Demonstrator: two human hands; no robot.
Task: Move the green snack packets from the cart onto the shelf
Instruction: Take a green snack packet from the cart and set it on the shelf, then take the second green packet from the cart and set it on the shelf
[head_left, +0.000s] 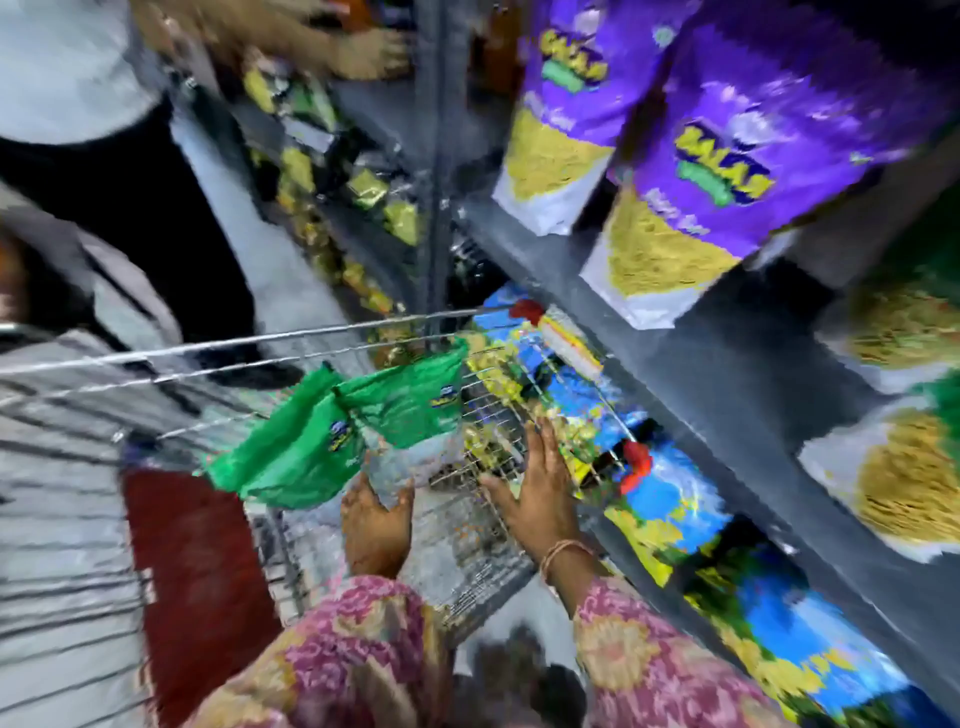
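Note:
The frame is blurred by motion. Two green snack packets (332, 431) stick up above the wire cart (467, 561), held by their pale lower ends in my left hand (376, 525). My right hand (535, 493) is open with spread fingers, just right of the packets over the cart's wire front. The grey shelf (727, 353) runs diagonally on the right, close beside the cart. More green packets (935, 244) show at the shelf's right edge.
Purple packets (717, 156) stand on the upper shelf, blue and yellow packets (670, 493) fill the level below. Another person in a grey top (62, 67) stands at the far left, reaching a hand (363, 52) toward a further rack.

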